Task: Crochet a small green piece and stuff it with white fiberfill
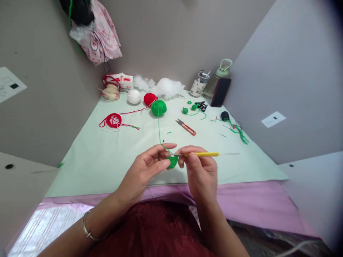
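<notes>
My left hand (pixel 150 162) pinches a small green crocheted piece (pixel 173 161) between thumb and fingers, above the table's front part. Green yarn (pixel 159 128) runs over the left index finger and back to a green yarn ball (pixel 159 107). In my right hand (pixel 200 167) is a crochet hook with a yellow handle (pixel 206 154), held level between thumb and fingers. Its thin metal shaft points left and meets the top edge of the green piece. Whether a loop sits on the hook's tip is too small to tell.
Orange-handled thread snips (pixel 187 127) lie behind my hands. Red yarn (pixel 114 120) is coiled at left; a red ball (pixel 150 99) and white ball (pixel 134 96) stand farther back. White stuffing (pixel 168 88), a pen cup (pixel 199 85), a bottle (pixel 218 78) and a phone (pixel 221 92) line the back.
</notes>
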{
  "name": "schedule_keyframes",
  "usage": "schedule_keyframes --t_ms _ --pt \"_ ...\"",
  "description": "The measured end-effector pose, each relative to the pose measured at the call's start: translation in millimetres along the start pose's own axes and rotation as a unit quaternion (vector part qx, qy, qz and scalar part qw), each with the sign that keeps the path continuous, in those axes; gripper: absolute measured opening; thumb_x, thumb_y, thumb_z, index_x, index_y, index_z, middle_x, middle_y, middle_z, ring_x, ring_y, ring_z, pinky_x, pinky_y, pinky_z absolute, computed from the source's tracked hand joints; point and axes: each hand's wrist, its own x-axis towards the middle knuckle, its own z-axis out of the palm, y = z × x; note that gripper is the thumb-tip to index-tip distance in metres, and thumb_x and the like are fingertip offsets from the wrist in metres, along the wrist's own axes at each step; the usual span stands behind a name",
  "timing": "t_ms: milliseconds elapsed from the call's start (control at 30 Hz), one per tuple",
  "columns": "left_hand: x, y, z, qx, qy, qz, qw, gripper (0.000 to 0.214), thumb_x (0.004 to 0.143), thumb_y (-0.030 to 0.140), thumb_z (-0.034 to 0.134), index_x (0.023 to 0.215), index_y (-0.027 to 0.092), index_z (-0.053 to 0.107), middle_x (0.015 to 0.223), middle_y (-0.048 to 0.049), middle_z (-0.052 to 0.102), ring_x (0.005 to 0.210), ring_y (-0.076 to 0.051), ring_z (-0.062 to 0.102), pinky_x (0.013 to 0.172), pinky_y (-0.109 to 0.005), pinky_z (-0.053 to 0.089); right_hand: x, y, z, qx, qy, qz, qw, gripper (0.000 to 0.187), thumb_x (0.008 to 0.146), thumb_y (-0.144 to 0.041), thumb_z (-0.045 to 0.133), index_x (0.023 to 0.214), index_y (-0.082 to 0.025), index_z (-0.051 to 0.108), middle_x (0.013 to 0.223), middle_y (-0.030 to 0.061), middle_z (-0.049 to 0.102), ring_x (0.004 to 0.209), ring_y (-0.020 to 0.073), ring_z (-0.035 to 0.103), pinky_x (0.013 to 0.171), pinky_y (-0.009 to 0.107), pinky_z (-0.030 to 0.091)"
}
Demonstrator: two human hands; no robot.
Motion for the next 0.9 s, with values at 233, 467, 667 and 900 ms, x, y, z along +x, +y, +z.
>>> schedule_keyframes --t_ms 233,467,667,900 --pt "1 1 -5.8 0.009 0.009 0.003 1.000 0.028 0.088 0.029 0.085 0.116 0.032 0.084 0.097 -0.0005 0.065 0.099 -0.016 0.057 0.090 -0.026 0.044 2 -5 0 0.036 -0.023 0.020 0.999 0.024 0.107 -0.034 0.061 0.094 -0.023 0.079 0.089 0.0021 0.079 0.065 0.0108 0.067 0.062 0.025 0.056" --pt "-2 -1 -5.0 0.076 0.047 0.052 0.995 0.025 0.088 0.027 0.084 0.114 0.030 0.085 0.091 -0.0001 0.065 0.090 -0.017 0.056 0.088 -0.028 0.045 -10 -6 -7 -0.218 -0.081 -0.155 0.960 0.024 0.108 -0.016 0.052 0.114 -0.024 0.074 0.098 0.0040 0.079 0.080 0.0151 0.073 0.074 0.031 0.061" --pt "0 -4 3.2 -0.050 0.058 -0.029 0.997 0.045 0.083 0.030 0.089 0.128 0.028 0.080 0.086 0.0016 0.062 0.073 -0.012 0.047 0.076 -0.026 0.043 -16 9 -6 -0.430 -0.077 -0.381 0.815 0.034 0.099 -0.008 0.066 0.128 -0.025 0.074 0.114 0.0114 0.078 0.102 0.0232 0.075 0.079 0.035 0.064" --pt "3 5 -0.9 -0.129 0.024 -0.086 0.988 0.043 0.082 0.026 0.088 0.125 0.021 0.081 0.076 0.0036 0.053 0.062 -0.008 0.033 0.075 -0.026 0.043 -6 2 -4 -0.131 -0.018 -0.156 0.979 0.021 0.106 -0.021 0.058 0.105 -0.026 0.079 0.089 0.0035 0.075 0.070 0.0158 0.066 0.065 0.033 0.057"
